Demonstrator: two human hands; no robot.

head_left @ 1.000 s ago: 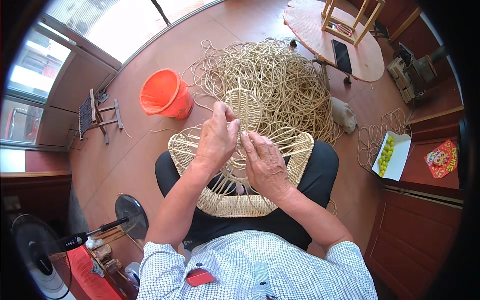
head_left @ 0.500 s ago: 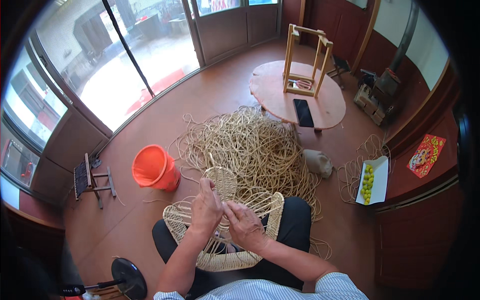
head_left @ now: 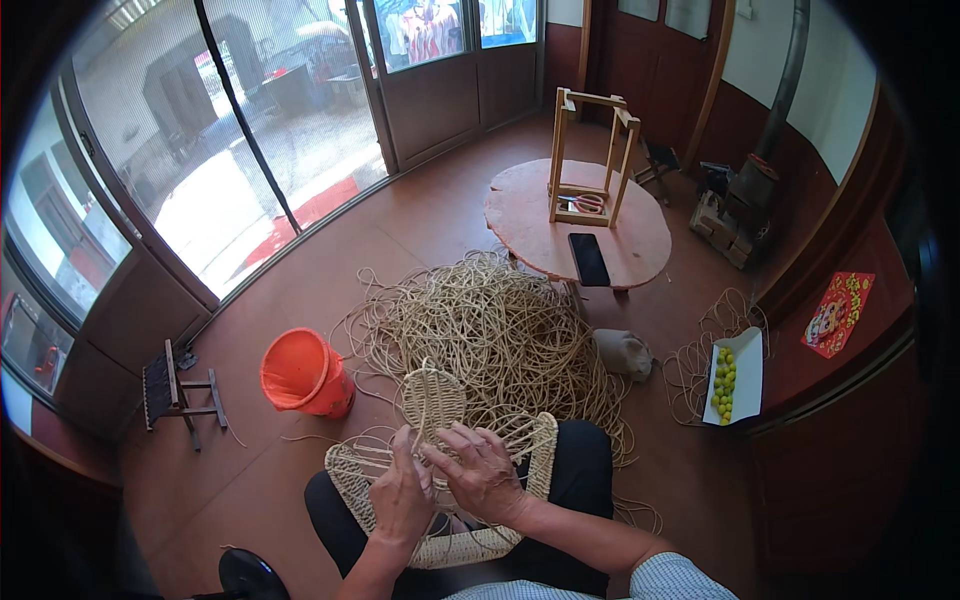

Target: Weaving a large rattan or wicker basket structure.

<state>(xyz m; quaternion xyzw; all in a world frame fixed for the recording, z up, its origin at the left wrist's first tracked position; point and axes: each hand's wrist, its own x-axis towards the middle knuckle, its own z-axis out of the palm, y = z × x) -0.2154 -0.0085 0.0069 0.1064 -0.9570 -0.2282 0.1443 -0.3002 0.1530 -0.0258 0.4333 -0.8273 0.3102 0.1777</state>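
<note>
1. Phone (head_left: pixel 589 259): a flat black rectangle with a dark screen, lying on the round table (head_left: pixel 530 215) near its front edge.
2. Box (head_left: pixel 733 375): an open white oblong package on the floor by the right wall, holding yellow-green fruit.
3. Poster (head_left: pixel 837 313): a red sheet with a colourful figure, on the right wall.

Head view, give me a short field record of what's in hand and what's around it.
Left hand: gripping woven basket piece on the lap
Right hand: on the same weave
Material: heap of pale cane strands on the floor
Left side: orange bucket, small stool
Ahead: round low table with wooden frame, black phone
</note>
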